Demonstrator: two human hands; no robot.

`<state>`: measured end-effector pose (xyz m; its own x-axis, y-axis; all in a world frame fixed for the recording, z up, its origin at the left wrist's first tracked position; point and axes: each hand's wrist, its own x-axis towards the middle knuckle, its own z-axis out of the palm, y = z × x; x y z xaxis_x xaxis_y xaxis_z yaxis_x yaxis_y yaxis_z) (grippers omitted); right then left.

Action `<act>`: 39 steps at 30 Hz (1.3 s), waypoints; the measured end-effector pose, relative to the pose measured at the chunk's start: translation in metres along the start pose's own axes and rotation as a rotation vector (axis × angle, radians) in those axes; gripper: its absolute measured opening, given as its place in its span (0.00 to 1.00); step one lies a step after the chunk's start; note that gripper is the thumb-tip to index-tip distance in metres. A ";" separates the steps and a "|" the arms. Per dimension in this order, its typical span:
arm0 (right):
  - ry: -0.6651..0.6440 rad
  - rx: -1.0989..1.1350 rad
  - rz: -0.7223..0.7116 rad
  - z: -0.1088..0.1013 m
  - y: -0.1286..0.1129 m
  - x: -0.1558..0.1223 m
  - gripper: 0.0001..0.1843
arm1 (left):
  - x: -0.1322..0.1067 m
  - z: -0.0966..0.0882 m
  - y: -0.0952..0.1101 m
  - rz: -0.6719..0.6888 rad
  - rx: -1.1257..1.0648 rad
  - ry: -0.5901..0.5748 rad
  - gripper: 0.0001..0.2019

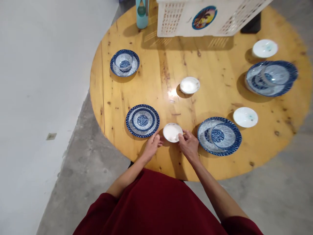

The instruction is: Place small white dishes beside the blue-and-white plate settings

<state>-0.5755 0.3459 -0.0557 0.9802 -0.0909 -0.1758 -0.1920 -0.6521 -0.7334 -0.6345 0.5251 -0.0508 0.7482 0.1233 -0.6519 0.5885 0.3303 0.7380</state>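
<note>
Table's near edge [227, 169] bare, right hand [189, 146] pinched on bowl [171, 133], left hand [151, 146] loose beside plate [142, 120].

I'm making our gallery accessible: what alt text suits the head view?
Person's right hand holding a small white bowl at a round wooden table, left hand near a blue-patterned plate. Three more white bowls, other blue-patterned dishes and a white basket stand about.

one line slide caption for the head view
Right hand holding a small white bowl by its rim, blue-patterned plates on either side.
</note>
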 end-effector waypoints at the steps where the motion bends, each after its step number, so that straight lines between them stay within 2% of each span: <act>1: 0.003 -0.004 0.003 0.000 0.001 0.000 0.29 | 0.000 -0.001 -0.001 0.004 -0.012 -0.007 0.26; 15: 0.021 -0.015 0.008 0.009 0.000 0.000 0.26 | 0.005 -0.009 -0.003 0.022 0.000 -0.059 0.26; 25: 0.031 -0.024 -0.006 0.015 0.001 0.005 0.26 | 0.013 -0.015 -0.002 0.055 0.043 -0.094 0.33; 30: 0.027 -0.009 0.009 0.016 0.000 0.003 0.25 | 0.012 -0.014 0.000 0.060 0.043 -0.100 0.32; 35: 0.027 -0.030 0.020 0.015 0.001 0.002 0.25 | 0.009 -0.012 0.005 0.060 0.012 -0.049 0.30; 39: 0.022 -0.021 0.032 0.014 0.002 0.002 0.26 | 0.007 -0.014 0.009 0.046 0.006 -0.068 0.29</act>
<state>-0.5747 0.3553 -0.0665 0.9744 -0.1286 -0.1843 -0.2226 -0.6639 -0.7139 -0.6280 0.5424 -0.0509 0.7932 0.0746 -0.6043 0.5548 0.3206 0.7678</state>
